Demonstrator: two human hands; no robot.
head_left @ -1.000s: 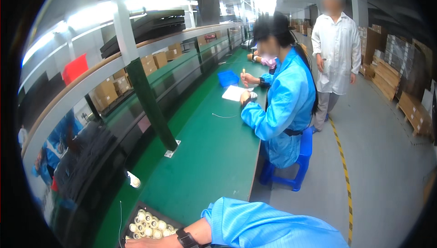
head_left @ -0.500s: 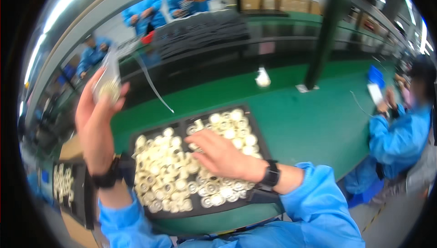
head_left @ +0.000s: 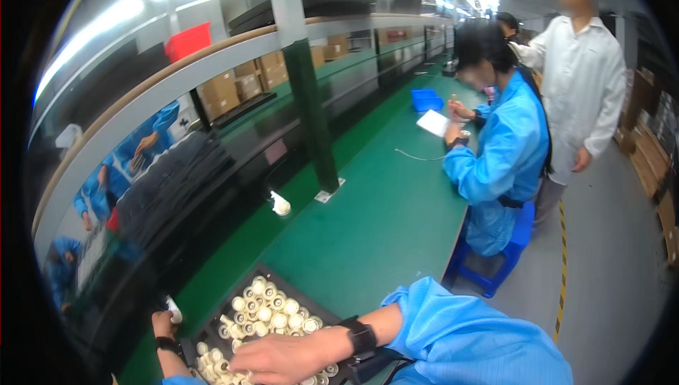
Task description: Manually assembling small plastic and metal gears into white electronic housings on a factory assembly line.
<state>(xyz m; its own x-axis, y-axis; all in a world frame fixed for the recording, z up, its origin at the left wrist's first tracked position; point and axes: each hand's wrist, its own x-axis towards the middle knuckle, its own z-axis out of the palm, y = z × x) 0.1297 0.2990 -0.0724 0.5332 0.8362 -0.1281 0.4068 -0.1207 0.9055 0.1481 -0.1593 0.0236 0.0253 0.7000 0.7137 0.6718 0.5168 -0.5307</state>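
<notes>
My right hand lies over a heap of round cream-coloured plastic parts in a black divided tray. Its fingers are stretched out loosely and touch the pieces; no held part shows. At the tray's far left side, my left hand is closed on a small clear plastic bag, whose whitish end sticks out beside the fingers. What lies inside that bag is too small to tell now. Both wrists wear black bands. Another small bag with a cream part stands on the green bench, beyond the tray.
A green post rises from the green bench. To the right, a co-worker in blue sits on a blue stool, holding something near a white sheet and a blue bin. A person in white stands behind.
The view has swung right and up, so the tray sits lower left. My left hand has come down from its raised position with the bag. My right hand stays over the parts.
</notes>
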